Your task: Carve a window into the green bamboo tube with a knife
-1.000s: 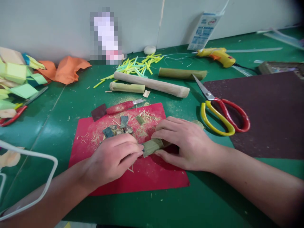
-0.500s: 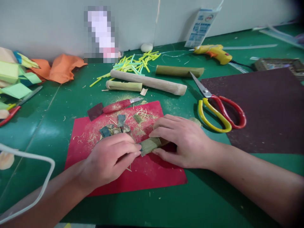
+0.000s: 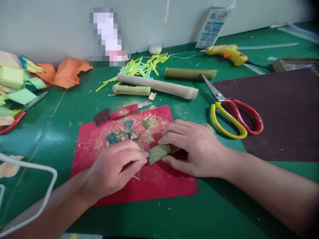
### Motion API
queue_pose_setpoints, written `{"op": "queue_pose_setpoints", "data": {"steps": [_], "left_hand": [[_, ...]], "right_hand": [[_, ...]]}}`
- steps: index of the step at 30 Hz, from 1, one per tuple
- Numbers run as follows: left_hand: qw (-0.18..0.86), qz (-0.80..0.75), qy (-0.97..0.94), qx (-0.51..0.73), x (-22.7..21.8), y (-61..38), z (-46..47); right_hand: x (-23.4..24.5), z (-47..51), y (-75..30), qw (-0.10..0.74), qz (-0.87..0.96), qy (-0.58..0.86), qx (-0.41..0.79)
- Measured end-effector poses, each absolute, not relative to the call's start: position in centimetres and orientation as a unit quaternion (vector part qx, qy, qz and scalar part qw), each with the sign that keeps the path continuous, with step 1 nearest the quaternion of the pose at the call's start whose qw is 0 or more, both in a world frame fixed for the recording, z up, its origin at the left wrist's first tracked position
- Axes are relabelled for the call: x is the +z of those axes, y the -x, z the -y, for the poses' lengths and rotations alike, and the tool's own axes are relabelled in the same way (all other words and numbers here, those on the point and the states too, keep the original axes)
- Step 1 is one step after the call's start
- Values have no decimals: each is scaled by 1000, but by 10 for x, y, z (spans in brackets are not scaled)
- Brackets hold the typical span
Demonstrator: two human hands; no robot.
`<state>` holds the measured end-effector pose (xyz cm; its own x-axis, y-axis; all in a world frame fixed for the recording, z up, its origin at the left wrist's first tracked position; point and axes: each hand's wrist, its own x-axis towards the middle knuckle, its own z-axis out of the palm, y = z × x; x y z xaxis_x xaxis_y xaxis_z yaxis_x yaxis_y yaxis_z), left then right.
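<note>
My right hand (image 3: 196,149) is closed around a short piece of green bamboo (image 3: 159,153), fingers above it and thumb below. At the bamboo's left end, my left hand (image 3: 122,164) pinches a small dark scrap between thumb and fingertips; it looks like sandpaper, though most of it is hidden. Both hands are over a dusty red sheet (image 3: 171,186). Beyond them, several dark square scraps (image 3: 129,126) lie among fine shavings and thin slivers. A red-handled knife (image 3: 124,111) rests along the sheet's far edge, beside a brown square (image 3: 101,117).
Farther back are bamboo lengths (image 3: 157,85), yellow and green sticks (image 3: 142,66) and a yellow glue gun (image 3: 226,54). Large scissors (image 3: 231,113) lie on a dark brown sheet (image 3: 281,116) at right. Coloured paper (image 3: 72,73) and a white wire frame (image 3: 32,166) are at left.
The whole view has shifted slightly, so things appear a little farther right. Both hands keep the same hold on the bamboo and the scrap.
</note>
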<state>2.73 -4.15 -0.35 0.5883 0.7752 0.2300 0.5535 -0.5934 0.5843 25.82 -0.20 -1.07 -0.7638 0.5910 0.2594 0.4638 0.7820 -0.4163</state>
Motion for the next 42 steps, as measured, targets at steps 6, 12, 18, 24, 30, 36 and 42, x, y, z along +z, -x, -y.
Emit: {"op": "queue_pose_setpoints", "data": {"steps": [6,12,18,24,30,36,42], "left_hand": [[259,-371,-855,252,-4,-29,41],[273,-377,-843,271,-6,-29,40],[280,-385,-835,276,-4,-30,40],[296,-390,-832,261,-4,-29,40],[298,-390,-829,268,-6,-26,40],[299,-415,-817,266,-7,-27,39],[317,-413,-813,262,-7,-27,39]], "right_hand": [[-12,2,-259,188,923,292,166],[-12,2,-258,195,923,285,170],[-13,3,-260,199,920,291,170],[-12,3,-260,196,919,297,170],[-13,2,-258,195,921,294,168],[-13,2,-258,198,920,292,169],[-11,3,-258,198,919,296,172]]}}
